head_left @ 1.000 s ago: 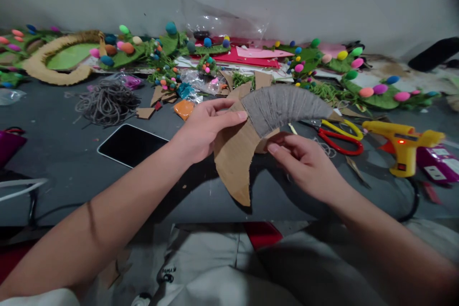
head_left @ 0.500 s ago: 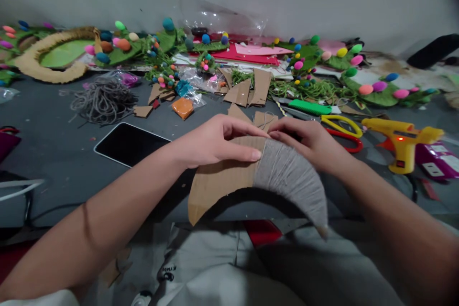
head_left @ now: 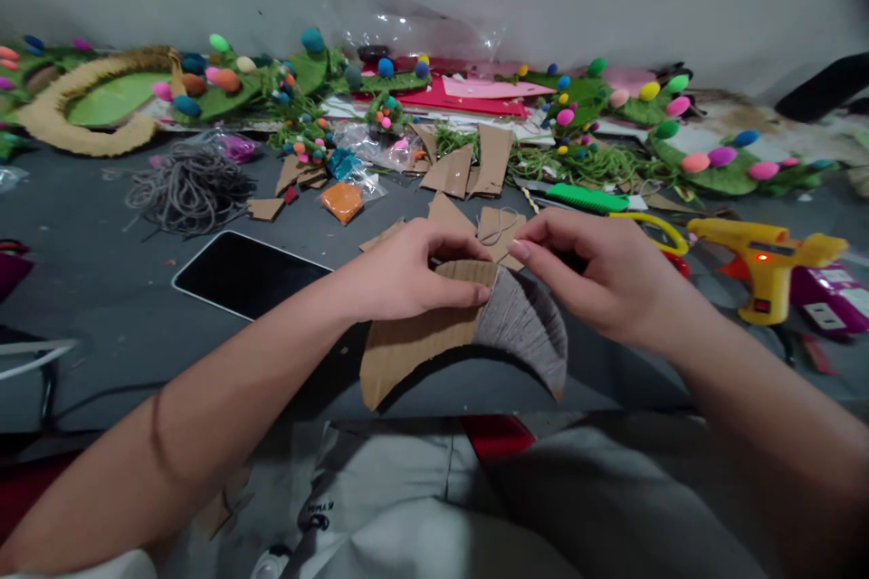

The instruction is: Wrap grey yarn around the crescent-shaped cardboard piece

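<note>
Grey-wrapped cardboard crescent (head_left: 424,339) at centre is pinched by the left hand (head_left: 400,276), the right hand (head_left: 604,280) beside it with fingertips together.

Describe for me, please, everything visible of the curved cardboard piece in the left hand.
The cardboard piece is a crescent, its narrowing ends towards the person. Its left part is bare, ridged and brown; its right part is wrapped in what looks like grey cord, leaving a brown tip. The left hand grips it near the middle, thumb on top.
</note>
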The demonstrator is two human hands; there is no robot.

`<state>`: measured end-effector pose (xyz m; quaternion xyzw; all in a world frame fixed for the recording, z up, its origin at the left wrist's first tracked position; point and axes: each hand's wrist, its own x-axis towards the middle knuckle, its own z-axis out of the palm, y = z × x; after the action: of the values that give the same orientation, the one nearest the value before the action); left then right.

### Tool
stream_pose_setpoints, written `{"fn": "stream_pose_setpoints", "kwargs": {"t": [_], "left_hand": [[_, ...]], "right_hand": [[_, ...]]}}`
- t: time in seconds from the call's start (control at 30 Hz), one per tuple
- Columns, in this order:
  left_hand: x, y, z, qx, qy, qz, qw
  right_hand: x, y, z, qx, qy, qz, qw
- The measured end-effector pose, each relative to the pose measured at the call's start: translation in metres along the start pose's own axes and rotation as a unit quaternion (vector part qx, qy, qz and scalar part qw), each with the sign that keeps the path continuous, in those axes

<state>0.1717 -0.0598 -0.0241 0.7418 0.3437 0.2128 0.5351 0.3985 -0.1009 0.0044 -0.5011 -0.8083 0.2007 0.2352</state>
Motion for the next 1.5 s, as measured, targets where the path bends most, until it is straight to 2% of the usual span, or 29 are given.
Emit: {"fn": "stream_pose_setpoints", "kwargs": {"t": [0.2,0.33,0.53,0.7,1.0,1.27,1.5], "left_hand": [[-0.001,0.002,0.002,-0.084,0.05,-0.03,0.995],[0.0,0.004,0.001,-0.122,0.131,-0.024,0.984],[0.001,0.004,0.008,-0.194,0.212,-0.006,0.958],[0.003,0.005,0.008,-0.231,0.267,0.003,0.936],[0.006,0.001,0.007,-0.257,0.297,0.019,0.919],[0.008,-0.003,0.008,-0.271,0.303,0.015,0.914],[0.008,-0.003,0.007,-0.291,0.298,0.037,0.908]], "right_hand": [[-0.013,-0.026,-0.003,0.02,0.002,0.036,0.999],[-0.022,-0.038,0.005,0.051,-0.02,0.064,0.996],[-0.029,-0.034,0.025,0.103,-0.004,0.119,0.987],[-0.032,-0.028,0.032,0.116,-0.005,0.134,0.984],[-0.028,-0.023,0.037,0.182,-0.007,0.155,0.971],[-0.027,-0.018,0.042,0.21,-0.019,0.151,0.966],[-0.028,-0.017,0.038,0.209,-0.008,0.161,0.965]]}}
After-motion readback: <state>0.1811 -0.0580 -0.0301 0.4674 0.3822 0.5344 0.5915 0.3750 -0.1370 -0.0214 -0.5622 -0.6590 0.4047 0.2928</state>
